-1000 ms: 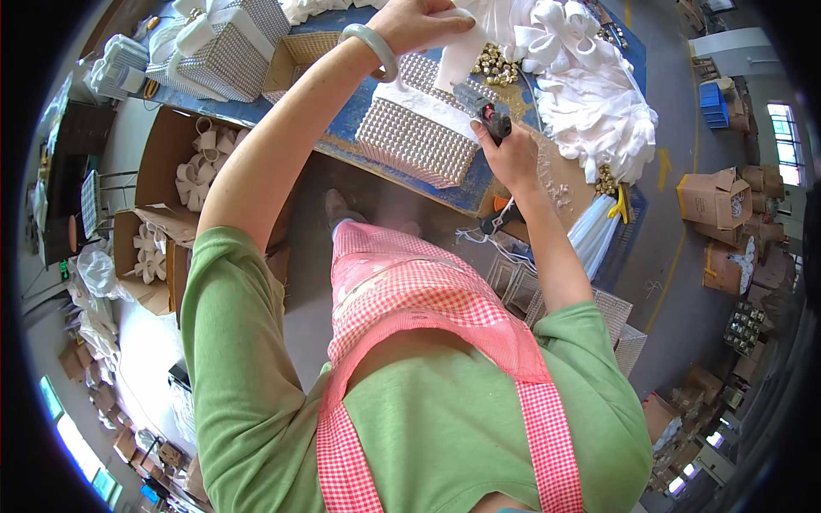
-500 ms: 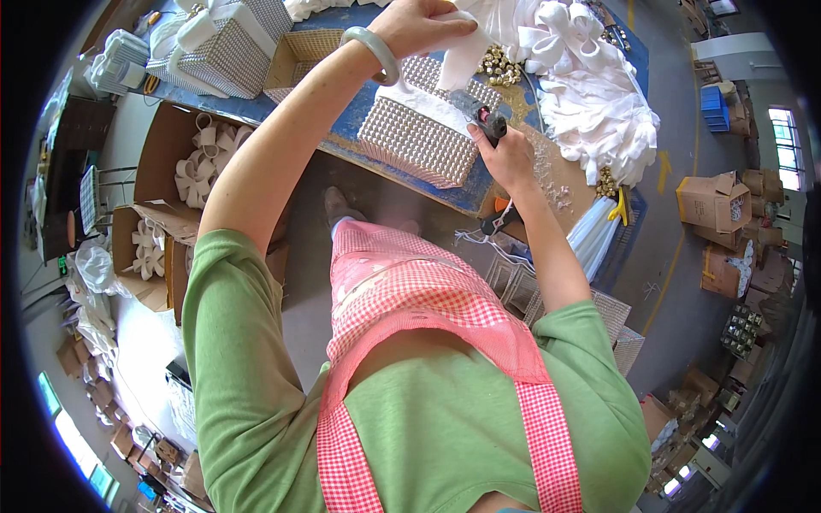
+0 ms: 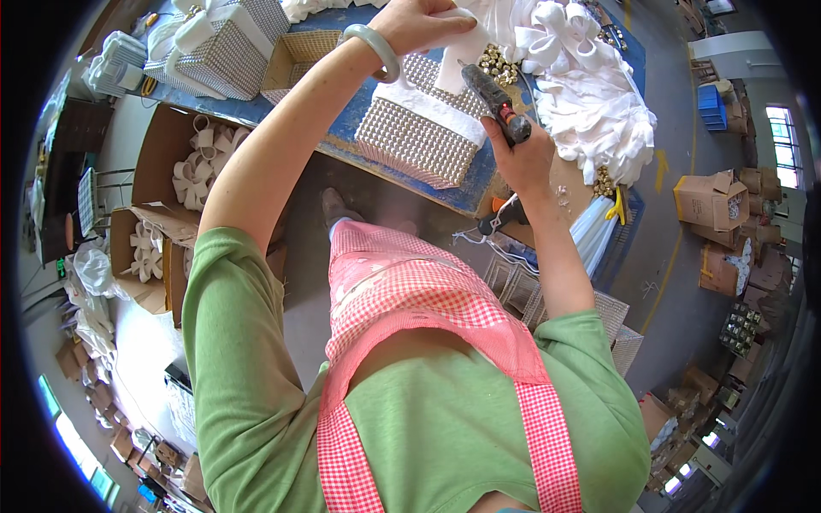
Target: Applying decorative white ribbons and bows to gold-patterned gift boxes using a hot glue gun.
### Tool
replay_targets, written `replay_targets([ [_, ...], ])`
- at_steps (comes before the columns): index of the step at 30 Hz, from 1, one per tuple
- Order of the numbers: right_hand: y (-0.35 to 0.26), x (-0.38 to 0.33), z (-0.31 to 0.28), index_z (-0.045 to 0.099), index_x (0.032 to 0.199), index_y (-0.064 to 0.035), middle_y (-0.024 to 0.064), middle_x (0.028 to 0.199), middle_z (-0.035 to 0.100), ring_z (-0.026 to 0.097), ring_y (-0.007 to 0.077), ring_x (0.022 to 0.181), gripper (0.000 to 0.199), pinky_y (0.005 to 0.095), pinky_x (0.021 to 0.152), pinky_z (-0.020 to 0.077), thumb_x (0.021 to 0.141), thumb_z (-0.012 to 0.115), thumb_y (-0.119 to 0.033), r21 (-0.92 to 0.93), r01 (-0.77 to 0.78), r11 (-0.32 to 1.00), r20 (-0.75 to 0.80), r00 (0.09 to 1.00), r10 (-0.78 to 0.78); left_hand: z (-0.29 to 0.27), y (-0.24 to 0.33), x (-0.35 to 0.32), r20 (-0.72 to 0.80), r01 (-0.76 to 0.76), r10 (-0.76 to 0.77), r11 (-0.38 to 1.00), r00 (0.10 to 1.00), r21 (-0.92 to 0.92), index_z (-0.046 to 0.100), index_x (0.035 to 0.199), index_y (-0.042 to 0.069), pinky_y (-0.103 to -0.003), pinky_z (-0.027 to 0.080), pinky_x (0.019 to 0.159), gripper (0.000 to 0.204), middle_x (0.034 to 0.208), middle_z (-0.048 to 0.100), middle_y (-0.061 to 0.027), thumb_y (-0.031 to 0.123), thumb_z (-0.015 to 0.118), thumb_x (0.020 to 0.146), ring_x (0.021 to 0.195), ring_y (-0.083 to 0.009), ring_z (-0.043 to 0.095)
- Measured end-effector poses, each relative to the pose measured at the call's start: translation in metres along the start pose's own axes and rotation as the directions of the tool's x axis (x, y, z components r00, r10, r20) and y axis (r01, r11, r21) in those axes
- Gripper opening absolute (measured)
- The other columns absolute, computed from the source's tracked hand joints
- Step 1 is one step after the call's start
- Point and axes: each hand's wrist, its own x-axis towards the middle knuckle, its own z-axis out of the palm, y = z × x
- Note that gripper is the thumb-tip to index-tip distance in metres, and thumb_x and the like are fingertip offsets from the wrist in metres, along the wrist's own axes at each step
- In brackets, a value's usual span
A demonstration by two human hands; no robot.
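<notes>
My left hand (image 3: 421,26) pinches the upper end of a white fabric ribbon (image 3: 462,60) above the bench. The ribbon hangs down to a box (image 3: 415,144) covered in silvery bead-like studs, which has a white band across its top. In my right hand (image 3: 523,158) is a black glue gun (image 3: 498,103), its nozzle pointing up and left, beside the ribbon and apart from the box. Gold bells (image 3: 498,67) lie just beyond the gun.
A pile of white ribbon bows (image 3: 599,120) covers the bench's right side. Ribbon-wrapped studded boxes (image 3: 227,51) and an open studded box (image 3: 299,58) stand at the left. Cartons of white loops (image 3: 158,162) stand below them. Pale blue-white strips (image 3: 594,227) hang at the right edge.
My right hand has drawn the glue gun back to the right, off the box's top, and its nozzle now shows. My left hand keeps hold of the ribbon, nearly unmoved.
</notes>
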Motion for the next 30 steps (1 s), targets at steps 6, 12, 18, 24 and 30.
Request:
replay_targets([
  [6,-0.003,0.006,-0.004,0.059,0.078,-0.0057,0.014,0.062,0.059,0.058,0.0355,0.059,0.032,0.0402,0.05,0.0447,0.076,0.068,-0.036,0.016,0.102,0.995,-0.099,0.99,-0.1,0.001,0.001,0.0,0.003,-0.003,0.003,1.0,1.0,-0.024,0.067,0.092,0.004,-0.02,0.04,0.053,0.04,0.069,0.056,0.002,0.042,0.063,0.083,0.062,-0.0037,0.05],
  [12,-0.005,0.006,-0.009,0.057,0.076,-0.0056,0.0129,0.062,0.058,0.058,0.0348,0.057,0.032,0.0399,0.049,0.0436,0.076,0.068,-0.035,0.067,0.105,0.992,-0.111,0.989,-0.098,0.0,-0.001,0.003,0.028,0.013,-0.012,1.0,1.0,-0.016,0.067,0.091,0.004,-0.019,0.039,0.053,0.038,0.069,0.055,0.0025,0.041,0.063,0.083,0.062,-0.0032,0.049],
  [18,-0.002,0.003,-0.002,0.057,0.076,-0.0057,0.0128,0.065,0.059,0.058,0.0342,0.058,0.031,0.0393,0.05,0.044,0.075,0.069,-0.034,-0.009,0.114,0.993,-0.081,0.99,-0.115,0.003,-0.003,0.002,-0.01,0.004,-0.005,0.999,1.0,-0.045,0.066,0.093,0.004,-0.019,0.042,0.056,0.039,0.071,0.057,0.0016,0.041,0.063,0.082,0.064,-0.0044,0.052],
  [24,0.007,-0.014,-0.002,0.061,0.084,-0.0052,0.0137,0.069,0.06,0.06,0.0321,0.063,0.025,0.0348,0.054,0.0459,0.076,0.069,-0.027,0.188,0.033,0.982,-0.01,0.999,-0.031,-0.005,0.002,-0.014,0.0,0.035,-0.035,0.999,0.999,-0.022,0.064,0.1,0.002,-0.019,0.045,0.058,0.041,0.078,0.061,-0.0003,0.04,0.064,0.082,0.067,-0.0058,0.056],
  [30,0.008,-0.057,-0.012,0.061,0.092,0.0023,0.0098,0.085,0.066,0.063,0.0155,0.076,0.018,0.0278,0.068,0.0501,0.084,0.062,-0.013,0.683,-0.066,0.728,0.113,0.993,-0.016,-0.002,-0.005,-0.092,-0.077,0.044,-0.054,0.992,0.996,-0.122,0.065,0.095,0.0,-0.028,0.05,0.064,0.042,0.083,0.064,-0.01,0.039,0.065,0.079,0.072,-0.0157,0.061],
])
